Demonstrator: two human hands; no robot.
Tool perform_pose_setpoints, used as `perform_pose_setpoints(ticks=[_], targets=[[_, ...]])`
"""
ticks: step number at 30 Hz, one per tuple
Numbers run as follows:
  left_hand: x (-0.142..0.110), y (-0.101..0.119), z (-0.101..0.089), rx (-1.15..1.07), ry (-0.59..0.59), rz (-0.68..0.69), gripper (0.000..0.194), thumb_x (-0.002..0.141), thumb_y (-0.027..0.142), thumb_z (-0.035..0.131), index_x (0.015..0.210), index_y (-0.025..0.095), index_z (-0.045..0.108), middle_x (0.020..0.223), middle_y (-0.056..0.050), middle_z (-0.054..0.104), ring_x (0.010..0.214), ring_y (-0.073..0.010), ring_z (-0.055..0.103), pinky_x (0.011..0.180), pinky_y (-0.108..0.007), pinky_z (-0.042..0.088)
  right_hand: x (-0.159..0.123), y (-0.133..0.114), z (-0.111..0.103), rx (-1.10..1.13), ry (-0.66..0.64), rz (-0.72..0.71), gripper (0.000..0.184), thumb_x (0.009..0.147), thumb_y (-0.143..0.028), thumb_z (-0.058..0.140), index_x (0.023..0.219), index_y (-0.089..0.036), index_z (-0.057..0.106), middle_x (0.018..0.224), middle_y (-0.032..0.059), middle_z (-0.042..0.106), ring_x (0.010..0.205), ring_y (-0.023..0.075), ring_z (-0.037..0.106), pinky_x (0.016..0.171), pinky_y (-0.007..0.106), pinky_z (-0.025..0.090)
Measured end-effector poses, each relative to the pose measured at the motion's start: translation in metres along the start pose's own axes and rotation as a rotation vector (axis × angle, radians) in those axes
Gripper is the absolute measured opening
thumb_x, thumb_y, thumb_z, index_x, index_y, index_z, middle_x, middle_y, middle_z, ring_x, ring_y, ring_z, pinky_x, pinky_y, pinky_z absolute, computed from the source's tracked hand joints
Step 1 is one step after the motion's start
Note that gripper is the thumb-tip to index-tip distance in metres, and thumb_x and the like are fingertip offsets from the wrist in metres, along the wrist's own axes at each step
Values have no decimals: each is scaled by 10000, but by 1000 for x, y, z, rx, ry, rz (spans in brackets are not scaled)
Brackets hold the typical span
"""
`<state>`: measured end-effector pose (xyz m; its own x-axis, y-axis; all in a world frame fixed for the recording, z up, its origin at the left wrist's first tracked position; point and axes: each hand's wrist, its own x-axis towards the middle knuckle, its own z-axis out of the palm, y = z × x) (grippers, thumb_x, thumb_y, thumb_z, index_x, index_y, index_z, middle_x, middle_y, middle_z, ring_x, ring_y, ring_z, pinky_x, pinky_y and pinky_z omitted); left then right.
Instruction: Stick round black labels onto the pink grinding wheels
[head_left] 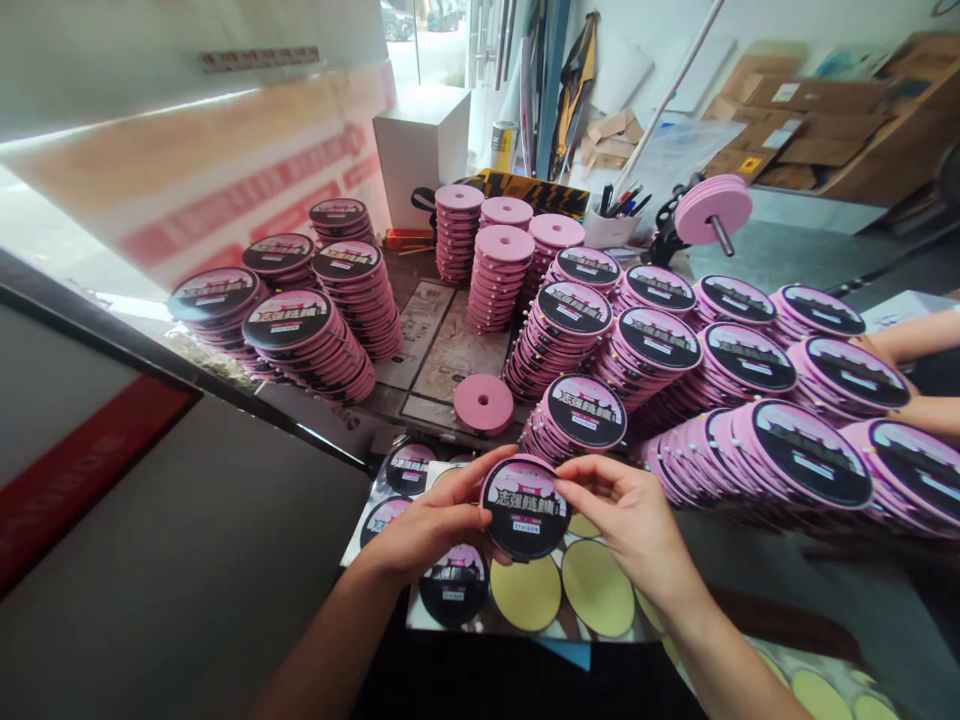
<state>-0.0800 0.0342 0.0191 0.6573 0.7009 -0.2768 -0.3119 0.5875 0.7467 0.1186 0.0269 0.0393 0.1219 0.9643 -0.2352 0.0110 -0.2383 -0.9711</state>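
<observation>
I hold a pink spool [525, 506] with a round black label on its face, low in the middle of the view. My left hand [427, 525] grips its left edge, fingers curled around the rim. My right hand [630, 515] pinches its right edge with thumb and fingertips. Below the spool lies a sticker sheet [555, 595] with round black labels and yellow circles of bare backing. A single unlabelled pink spool [484, 403] rests on the table just beyond my hands.
Leaning stacks of labelled spools [660, 350] fill the right side, more stand at the left [300, 325], and unlabelled pink stacks [499, 275] sit at the back. Another person's arms [922, 375] reach in from the right edge. A pen cup [611, 225] and cardboard boxes stand behind.
</observation>
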Motion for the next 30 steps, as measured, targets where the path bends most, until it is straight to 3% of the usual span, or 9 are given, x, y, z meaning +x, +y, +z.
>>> perform_pose_setpoints(ticks=[6,13,19,30], targets=[[1,0,-2,-37,-25,-1,581,748,98,546,1286,305,468,1130,-59,607,859,-207,619,671,-310,525,0,-1,-1,3,7,19,214,537,-337,757,632,-170,662,592,29,656,513,144,567,491,248,473],[4,-2,0,15,-9,-13,687,677,126,703,1282,336,456,1141,-41,582,829,-169,602,664,-275,529,-1,-1,1,25,19,26,197,544,-325,748,630,-173,656,571,21,644,476,131,540,448,236,446],[5,-5,-4,-32,-27,-12,660,676,125,712,1262,322,481,1088,-36,608,796,-159,607,644,-264,533,0,2,-2,26,-48,69,221,583,-358,737,663,-173,646,531,5,605,438,117,499,381,216,398],[4,-6,-6,-77,-41,-26,710,635,94,729,1260,326,484,1161,-50,582,803,-169,615,638,-271,530,3,3,-8,105,-100,138,256,539,-339,794,664,-153,671,549,1,611,471,93,501,440,200,417]])
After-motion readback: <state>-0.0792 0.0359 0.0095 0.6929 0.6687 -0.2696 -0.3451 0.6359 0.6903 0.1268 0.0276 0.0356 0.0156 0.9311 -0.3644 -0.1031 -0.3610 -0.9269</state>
